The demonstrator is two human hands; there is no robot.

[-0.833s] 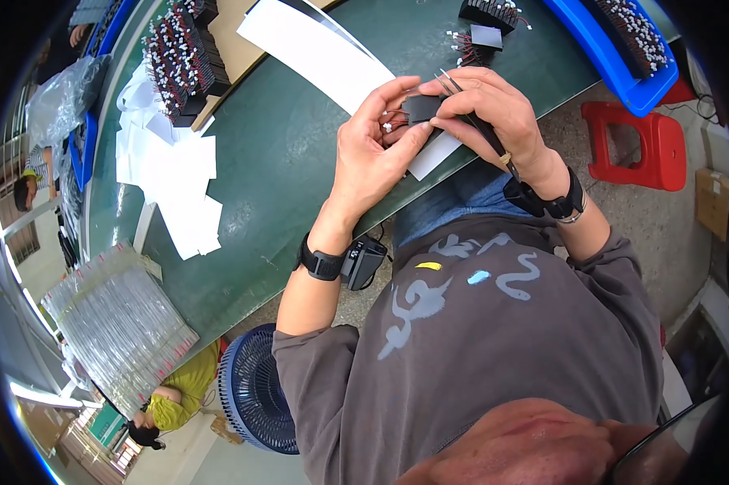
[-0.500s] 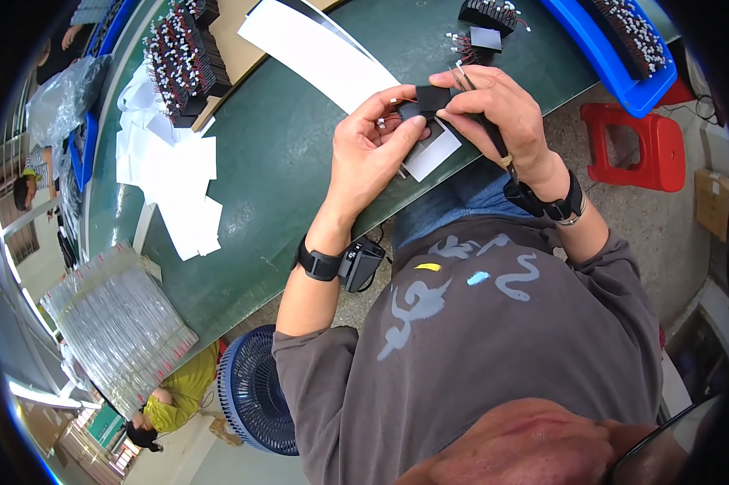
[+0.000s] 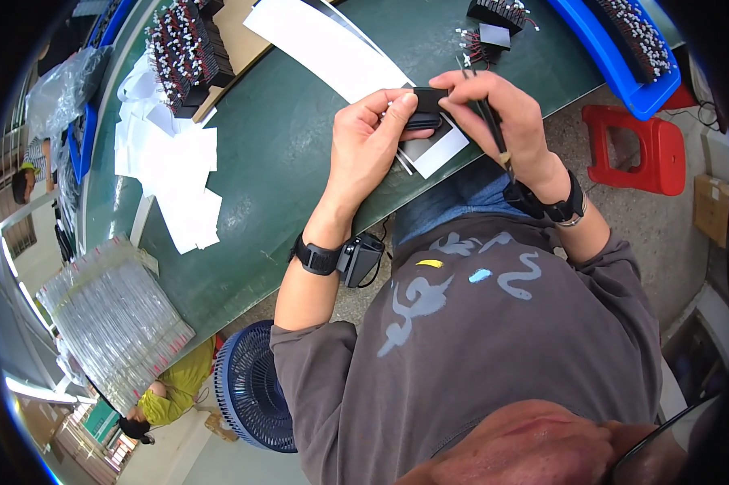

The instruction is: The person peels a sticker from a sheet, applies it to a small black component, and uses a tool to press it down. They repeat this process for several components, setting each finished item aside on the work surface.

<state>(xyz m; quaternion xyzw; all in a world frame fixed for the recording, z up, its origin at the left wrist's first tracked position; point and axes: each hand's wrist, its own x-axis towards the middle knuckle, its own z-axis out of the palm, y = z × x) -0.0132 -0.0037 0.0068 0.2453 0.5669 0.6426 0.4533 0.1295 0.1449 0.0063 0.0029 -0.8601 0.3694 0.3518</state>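
Over the table's near edge, my left hand grips a small black rectangular block, thumb on top and fingers beneath. A dark lower part of it shows under the thumb side. My right hand holds dark tweezers slanting through its fingers, tips pointing up and away. Its thumb and forefinger are close to the block's right side; whether they pinch anything there I cannot make out. Below both hands lies a white sheet with a dark area on it.
A long white strip crosses the green table. Black blocks with wires and white connectors stand far left, more at the back. White sheets, clear plastic trays, a blue tray, red stool and fan surround me.
My left thumb has shifted up onto the black block, and the wires seen beside it no longer show. My right fingertips have drawn slightly off the block to the right.
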